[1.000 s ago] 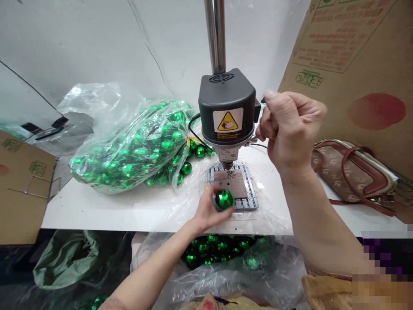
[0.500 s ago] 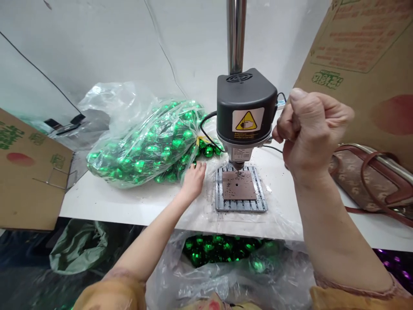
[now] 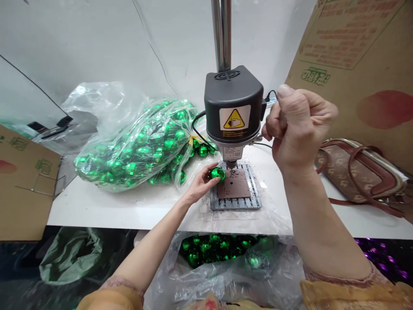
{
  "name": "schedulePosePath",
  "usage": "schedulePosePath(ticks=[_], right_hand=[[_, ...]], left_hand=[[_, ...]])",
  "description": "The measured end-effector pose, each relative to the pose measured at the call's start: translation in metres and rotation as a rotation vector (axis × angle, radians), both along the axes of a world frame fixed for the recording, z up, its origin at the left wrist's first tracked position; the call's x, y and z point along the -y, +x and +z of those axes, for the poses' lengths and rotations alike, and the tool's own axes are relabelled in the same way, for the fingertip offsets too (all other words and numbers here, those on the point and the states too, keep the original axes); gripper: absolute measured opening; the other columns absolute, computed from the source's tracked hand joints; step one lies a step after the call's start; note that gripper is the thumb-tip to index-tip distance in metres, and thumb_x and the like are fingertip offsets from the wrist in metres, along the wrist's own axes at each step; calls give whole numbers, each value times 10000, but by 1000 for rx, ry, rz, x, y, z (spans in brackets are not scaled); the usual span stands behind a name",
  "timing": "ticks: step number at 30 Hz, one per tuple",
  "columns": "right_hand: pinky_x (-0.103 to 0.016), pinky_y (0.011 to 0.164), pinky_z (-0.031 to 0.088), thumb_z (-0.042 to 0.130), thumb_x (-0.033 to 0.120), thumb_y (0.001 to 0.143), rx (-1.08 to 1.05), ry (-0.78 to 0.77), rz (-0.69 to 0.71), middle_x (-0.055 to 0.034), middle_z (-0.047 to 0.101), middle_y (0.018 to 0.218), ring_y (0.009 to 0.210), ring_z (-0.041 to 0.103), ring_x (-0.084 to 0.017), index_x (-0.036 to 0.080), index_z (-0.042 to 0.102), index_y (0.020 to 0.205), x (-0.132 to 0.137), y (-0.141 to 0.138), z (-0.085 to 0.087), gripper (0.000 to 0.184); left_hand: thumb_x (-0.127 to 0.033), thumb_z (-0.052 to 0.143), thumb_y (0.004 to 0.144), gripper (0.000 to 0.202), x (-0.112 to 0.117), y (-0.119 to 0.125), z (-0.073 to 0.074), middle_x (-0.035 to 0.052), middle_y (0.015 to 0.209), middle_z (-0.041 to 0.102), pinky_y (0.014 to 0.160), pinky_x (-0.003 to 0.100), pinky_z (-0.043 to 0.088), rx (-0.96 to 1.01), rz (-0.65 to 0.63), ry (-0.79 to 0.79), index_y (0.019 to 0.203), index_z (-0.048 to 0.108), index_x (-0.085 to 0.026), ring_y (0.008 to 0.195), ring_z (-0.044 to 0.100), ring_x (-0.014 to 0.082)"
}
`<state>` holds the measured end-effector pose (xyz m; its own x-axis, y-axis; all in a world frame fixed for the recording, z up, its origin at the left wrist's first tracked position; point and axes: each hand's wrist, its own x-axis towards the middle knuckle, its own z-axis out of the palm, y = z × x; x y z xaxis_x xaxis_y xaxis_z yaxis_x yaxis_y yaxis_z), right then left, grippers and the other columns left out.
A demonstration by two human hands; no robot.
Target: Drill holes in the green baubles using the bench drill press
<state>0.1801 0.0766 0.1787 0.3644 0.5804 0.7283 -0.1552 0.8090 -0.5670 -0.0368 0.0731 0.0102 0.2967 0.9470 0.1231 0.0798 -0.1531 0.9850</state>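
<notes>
A small bench drill [image 3: 232,106] with a black head and a chrome column stands on the white table [image 3: 97,206]. My left hand [image 3: 200,184] holds a shiny green faceted ball [image 3: 217,174] at the left edge of the drill's base plate [image 3: 236,191], just below the bit. My right hand [image 3: 298,127] is clenched in a fist around the drill's feed lever, at the right of the head; the lever itself is mostly hidden. A clear plastic bag of green balls [image 3: 138,146] lies left of the drill.
Below the table's front edge an open plastic bag [image 3: 222,254] holds more green balls. A brown handbag [image 3: 355,172] lies at the right, with a large cardboard box [image 3: 355,64] behind it. Another cardboard box [image 3: 22,189] stands at the left.
My left hand let go of one green ball, reached to the bag on the table, and now holds a green ball at the drill's base plate. My right hand stays on the lever.
</notes>
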Motion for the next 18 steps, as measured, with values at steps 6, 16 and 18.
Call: schedulePosePath(ticks=[6,16,18], right_hand=[[-233,332,211,658,331,896,11,26,19,78,305,417,334,277,-13,192,368,506,-1,1,0,505],[-249,350,223,680,303,880,-9,17,32,76,335,401,340,292,-23,191,390,497,-2,1,0,493],[-255,345,216,671,263,882,-21,16,39,75,342,397,337,286,-26,192,389,495,-1,1,0,485]], left_hand=[[-494,755,823,513,-4,20,-13,66,1091,697,762,313,573,265,98,-202,1229,594,-225,930,679,200],[-393,789,793,562,-2,22,-6,19,1074,704,855,418,601,545,205,-363,1271,515,-281,903,717,188],[-450,777,807,563,-1,22,-8,31,1090,701,837,392,596,543,211,-355,1288,541,-278,888,710,182]])
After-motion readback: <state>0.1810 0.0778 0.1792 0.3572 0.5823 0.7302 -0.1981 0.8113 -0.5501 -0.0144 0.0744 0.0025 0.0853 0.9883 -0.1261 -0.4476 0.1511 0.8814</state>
